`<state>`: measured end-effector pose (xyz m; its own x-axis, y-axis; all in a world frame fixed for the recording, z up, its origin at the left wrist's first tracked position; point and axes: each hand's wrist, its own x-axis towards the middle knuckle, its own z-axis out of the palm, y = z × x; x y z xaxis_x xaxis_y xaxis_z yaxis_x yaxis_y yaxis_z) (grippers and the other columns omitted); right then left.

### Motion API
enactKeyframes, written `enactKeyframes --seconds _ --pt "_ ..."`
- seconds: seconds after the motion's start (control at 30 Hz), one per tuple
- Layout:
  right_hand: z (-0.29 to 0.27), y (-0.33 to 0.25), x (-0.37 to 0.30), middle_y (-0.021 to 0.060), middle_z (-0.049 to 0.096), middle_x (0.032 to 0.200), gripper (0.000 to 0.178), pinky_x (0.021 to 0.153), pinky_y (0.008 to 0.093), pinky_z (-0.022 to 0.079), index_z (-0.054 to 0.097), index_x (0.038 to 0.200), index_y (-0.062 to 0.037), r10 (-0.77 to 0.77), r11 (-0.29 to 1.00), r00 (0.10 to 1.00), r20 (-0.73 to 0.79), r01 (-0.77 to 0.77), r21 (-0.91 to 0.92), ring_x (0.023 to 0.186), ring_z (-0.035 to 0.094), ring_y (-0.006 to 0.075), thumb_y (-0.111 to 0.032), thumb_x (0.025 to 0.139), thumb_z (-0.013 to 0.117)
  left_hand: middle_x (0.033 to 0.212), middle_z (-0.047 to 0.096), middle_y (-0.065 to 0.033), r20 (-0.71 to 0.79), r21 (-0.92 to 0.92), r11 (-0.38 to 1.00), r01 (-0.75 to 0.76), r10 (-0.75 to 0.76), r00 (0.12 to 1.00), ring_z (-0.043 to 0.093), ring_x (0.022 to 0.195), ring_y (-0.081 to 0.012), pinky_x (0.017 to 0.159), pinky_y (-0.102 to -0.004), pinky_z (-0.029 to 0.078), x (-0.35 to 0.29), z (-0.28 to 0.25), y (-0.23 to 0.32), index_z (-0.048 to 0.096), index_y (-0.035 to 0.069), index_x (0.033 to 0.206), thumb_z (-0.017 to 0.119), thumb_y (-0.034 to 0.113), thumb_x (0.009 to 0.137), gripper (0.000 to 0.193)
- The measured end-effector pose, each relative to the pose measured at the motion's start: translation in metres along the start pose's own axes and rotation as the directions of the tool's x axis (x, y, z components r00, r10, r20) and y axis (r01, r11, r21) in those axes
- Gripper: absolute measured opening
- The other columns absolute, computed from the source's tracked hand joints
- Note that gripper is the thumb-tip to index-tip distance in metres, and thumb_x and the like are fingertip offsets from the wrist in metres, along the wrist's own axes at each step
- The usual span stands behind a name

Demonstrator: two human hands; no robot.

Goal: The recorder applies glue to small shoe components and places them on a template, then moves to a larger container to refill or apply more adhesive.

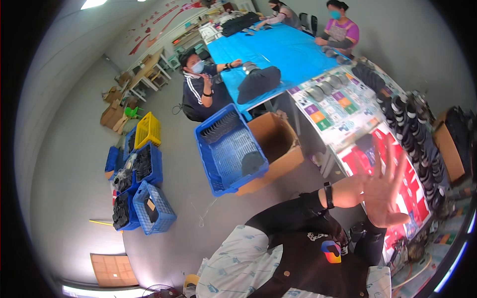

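My left hand [381, 191] is raised in front of me, its fingers stretched and spread, with nothing in it. A dark watch band [328, 195] circles that wrist below a black sleeve. Behind the hand lies a table covered with red and white printed sheets [415, 191]; whether the hand touches it I cannot tell. My right hand does not show; a black sleeve [370, 246] is visible at the lower right. Stacks of dark curved pieces with pale edges [420, 141] line the table's right side.
A blue crate [217, 185] holding dark pieces rests on an open cardboard box [293, 161]. Beyond is a blue-covered table [293, 47], where a seated person [198, 92] and two others sit. Several blue crates [158, 218] and a yellow crate [149, 130] stand on the floor at left.
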<state>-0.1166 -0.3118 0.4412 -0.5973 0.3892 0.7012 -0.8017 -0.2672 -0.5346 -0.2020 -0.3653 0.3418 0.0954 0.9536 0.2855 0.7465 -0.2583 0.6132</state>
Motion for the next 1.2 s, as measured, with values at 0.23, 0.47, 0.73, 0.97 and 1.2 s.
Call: enactKeyframes --seconds 0.23,0.47,0.73,0.97,1.2 --pt "0.050 0.049 0.023 0.0266 0.010 0.164 0.109 0.121 0.0531 0.021 0.012 0.158 0.0025 0.321 0.939 0.627 0.710 -0.311 -0.149 0.153 0.011 0.0354 -0.061 0.087 0.065 0.153 0.042 -0.0194 0.259 -0.966 -0.004 0.260 -0.066 0.964 0.041 0.141 -0.0309 0.111 -0.0477 0.037 -0.049 -0.070 -0.040 0.028 0.007 0.156 0.026 0.066 0.102 0.080" --pt "-0.085 0.031 0.003 0.0257 0.049 0.139 0.064 0.105 0.0404 0.044 0.046 0.141 0.0008 0.790 0.230 0.595 -0.145 -0.507 -0.831 0.129 0.050 0.0293 -0.017 0.086 0.072 0.144 0.051 -0.0182 -0.030 -0.481 0.599 0.640 -0.741 0.670 0.043 0.140 -0.0307 0.113 -0.0418 0.036 -0.194 -0.097 -0.113 0.041 0.006 0.148 0.084 0.035 0.077 0.088" --pt "-0.184 -0.021 -0.039 0.0193 0.049 0.148 0.057 0.116 0.0389 0.033 0.041 0.147 0.0048 -0.610 -0.424 0.777 -0.155 -0.485 -0.765 0.139 0.045 0.0287 -0.011 0.096 0.062 0.152 0.045 -0.0155 -0.864 -0.474 0.272 0.838 -0.329 -0.382 0.045 0.136 -0.0320 0.112 -0.0419 0.038 -0.326 -0.054 -0.120 0.049 0.000 0.142 0.059 0.023 0.099 0.050" --pt "-0.061 0.103 -0.056 0.0168 0.063 0.133 0.047 0.108 0.0341 0.041 0.061 0.132 0.0051 0.896 0.441 0.407 0.176 -0.859 -0.261 0.125 0.057 0.0232 -0.026 0.100 0.046 0.156 0.041 -0.0092 -0.190 -0.968 0.248 0.048 -0.837 0.513 0.039 0.142 -0.0185 0.117 -0.0343 0.029 -0.114 -0.032 -0.033 0.034 0.007 0.155 0.028 0.056 0.106 0.070" --pt "-0.079 0.158 -0.065 0.0135 0.067 0.126 0.043 0.102 0.0330 0.046 0.061 0.129 0.0055 0.898 0.226 0.202 0.391 -0.974 -0.016 0.120 0.061 0.0230 -0.029 0.104 0.052 0.149 0.049 -0.0120 -0.014 -0.944 0.160 0.288 -0.893 0.450 0.049 0.134 -0.0232 0.112 -0.0381 0.039 -0.201 0.018 -0.097 0.041 0.008 0.151 0.032 0.052 0.107 0.063"
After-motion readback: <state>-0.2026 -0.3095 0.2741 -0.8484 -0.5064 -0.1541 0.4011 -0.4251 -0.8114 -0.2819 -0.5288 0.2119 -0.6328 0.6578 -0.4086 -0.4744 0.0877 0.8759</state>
